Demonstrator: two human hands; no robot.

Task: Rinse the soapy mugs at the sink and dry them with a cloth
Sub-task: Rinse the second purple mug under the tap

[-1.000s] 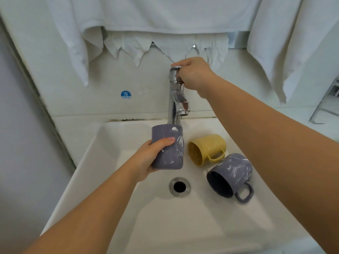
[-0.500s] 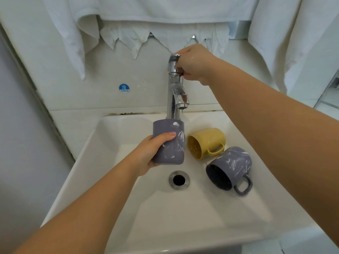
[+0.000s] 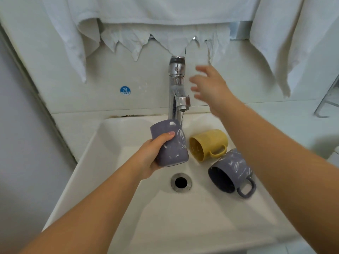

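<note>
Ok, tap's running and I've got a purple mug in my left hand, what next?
Probably tip the held mug so its mouth meets the stream. Water runs from the tap past its rim, foam streaks show, and the right hand is free.

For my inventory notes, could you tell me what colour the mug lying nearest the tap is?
Yellow mug, seen in the head view.
</note>
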